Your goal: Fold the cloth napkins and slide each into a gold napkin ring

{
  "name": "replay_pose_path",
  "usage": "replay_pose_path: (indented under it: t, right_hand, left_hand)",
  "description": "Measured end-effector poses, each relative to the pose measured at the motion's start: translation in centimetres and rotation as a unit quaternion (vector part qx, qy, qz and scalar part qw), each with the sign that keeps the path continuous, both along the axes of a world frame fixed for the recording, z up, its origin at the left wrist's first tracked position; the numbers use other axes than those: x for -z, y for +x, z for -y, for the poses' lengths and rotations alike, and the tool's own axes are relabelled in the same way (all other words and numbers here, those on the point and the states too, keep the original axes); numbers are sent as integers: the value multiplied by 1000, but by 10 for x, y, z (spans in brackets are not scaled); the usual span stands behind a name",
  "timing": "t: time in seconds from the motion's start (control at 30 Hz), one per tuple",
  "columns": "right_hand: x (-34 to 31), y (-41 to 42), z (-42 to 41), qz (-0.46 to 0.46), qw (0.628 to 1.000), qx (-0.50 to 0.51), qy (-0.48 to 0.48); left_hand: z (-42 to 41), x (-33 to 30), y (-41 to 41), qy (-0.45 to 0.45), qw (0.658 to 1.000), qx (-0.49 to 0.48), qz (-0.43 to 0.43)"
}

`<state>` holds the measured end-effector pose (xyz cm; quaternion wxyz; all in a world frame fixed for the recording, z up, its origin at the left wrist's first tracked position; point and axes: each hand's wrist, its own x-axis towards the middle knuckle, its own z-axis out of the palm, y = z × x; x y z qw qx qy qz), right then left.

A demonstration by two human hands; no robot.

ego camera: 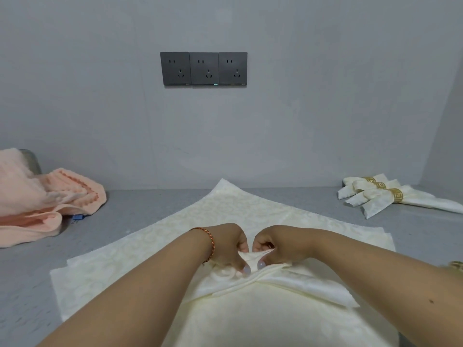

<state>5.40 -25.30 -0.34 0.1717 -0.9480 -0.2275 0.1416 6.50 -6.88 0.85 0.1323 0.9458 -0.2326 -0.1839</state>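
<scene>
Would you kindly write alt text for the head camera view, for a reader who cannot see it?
Both hands, left hand and right hand, pinch a gathered fold at the middle of a cream napkin spread on a grey table. Finished napkins in gold rings lie far right; a peach towel lies far left.

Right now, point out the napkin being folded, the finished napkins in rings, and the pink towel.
napkin being folded (250,274), head view, gathered pleat under the thumbs
finished napkins (375,200), head view, cream fanned ends
pink towel (37,199), head view, upper fold
</scene>
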Motion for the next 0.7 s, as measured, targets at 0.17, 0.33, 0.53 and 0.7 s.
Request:
replay_pose_path:
  t: [0.17,0.33,0.53,0.7]
  right_hand:
    - [-1,-14,-1,36,998,-7,53]
    - [-21,-26,0,44,996,12,80]
    - [-54,-50,5,45,996,15,77]
    - [-60,-68,12,44,991,27,122]
  left_hand:
    - [-5,0,-9,-111,994,0,0]
    - [-11,-23,-16,-167,986,10,-27]
    - [-12,-52,-39,-133,988,80,10]
    - [-4,-68,-67,-134,987,83,14]
